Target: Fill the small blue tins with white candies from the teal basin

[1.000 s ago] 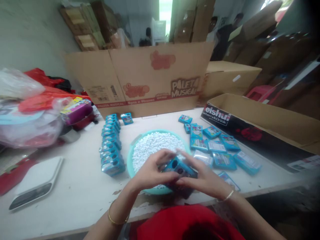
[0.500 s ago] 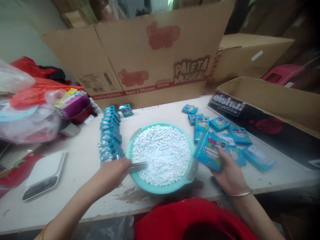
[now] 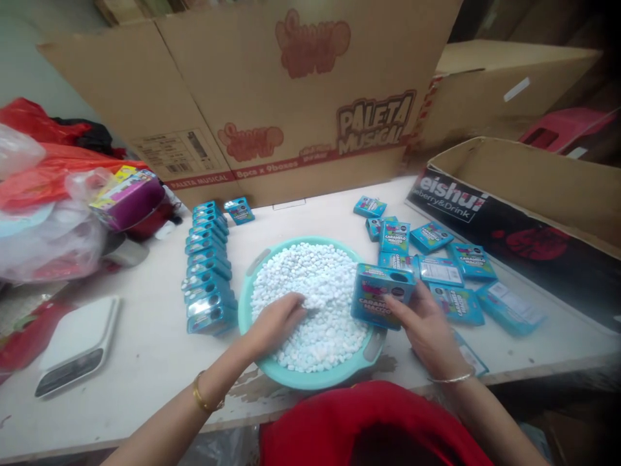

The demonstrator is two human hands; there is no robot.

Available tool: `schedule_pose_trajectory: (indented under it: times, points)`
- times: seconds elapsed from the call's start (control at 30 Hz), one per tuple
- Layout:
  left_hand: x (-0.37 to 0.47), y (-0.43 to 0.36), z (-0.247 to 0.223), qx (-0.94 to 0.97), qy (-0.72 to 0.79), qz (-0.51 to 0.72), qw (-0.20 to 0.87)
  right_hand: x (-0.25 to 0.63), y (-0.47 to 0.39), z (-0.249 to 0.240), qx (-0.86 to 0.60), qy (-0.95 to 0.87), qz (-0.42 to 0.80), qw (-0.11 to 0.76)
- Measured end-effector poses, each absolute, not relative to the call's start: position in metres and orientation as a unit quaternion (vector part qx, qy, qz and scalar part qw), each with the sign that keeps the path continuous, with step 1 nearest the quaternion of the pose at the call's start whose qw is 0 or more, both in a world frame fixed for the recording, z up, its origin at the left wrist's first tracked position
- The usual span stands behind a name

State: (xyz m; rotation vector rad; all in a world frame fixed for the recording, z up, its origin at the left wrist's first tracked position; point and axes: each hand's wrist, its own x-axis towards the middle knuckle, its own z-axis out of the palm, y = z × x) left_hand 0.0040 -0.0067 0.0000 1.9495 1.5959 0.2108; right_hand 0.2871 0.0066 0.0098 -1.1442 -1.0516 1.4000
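Note:
My left hand (image 3: pixel 279 323) reaches into a turquoise bowl (image 3: pixel 310 383) filled with small white candies (image 3: pixel 310 272). Its fingers are closed and partly sunk among them. The metal utensil it gripped a moment ago is now hidden by the hand and candies, so its kind does not show. At the bowl's right rim, my right hand (image 3: pixel 427 323) holds a blue candy box (image 3: pixel 381 294) upright, thumb across its front. Several more blue boxes (image 3: pixel 429 236) lie loosely beyond and beside this hand. A row of similar boxes (image 3: pixel 206 265) stands left of the bowl.
A white scale (image 3: pixel 80 343) sits at the left. Plastic bags (image 3: pixel 48 239) and a purple package (image 3: pixel 133 200) are piled behind it. A large cardboard sheet (image 3: pixel 272 97) stands across the back. An open black-and-brown carton (image 3: pixel 514 239) occupies the right.
My left hand has moved right and into the candies, and the metal handle no longer shows. My right hand has brought the blue box left, over the bowl's rim.

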Motion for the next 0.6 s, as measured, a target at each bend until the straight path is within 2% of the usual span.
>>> schedule_pose_trajectory:
  times: [0.2,0.33,0.6]
  points:
    - [-0.022,-0.002,0.036,0.739,0.567,0.163,0.325,0.287,0.015,0.014,-0.484,-0.559,0.481,0.471]
    - [-0.036,-0.002,0.079,0.774,0.541,0.172,0.280,0.279,0.019,0.023,-0.462,-0.682,0.354,0.442]
    - [-0.026,0.007,0.143,0.844,0.492,0.040,0.210,0.249,0.022,0.029,-0.349,-0.793,0.289,0.408]
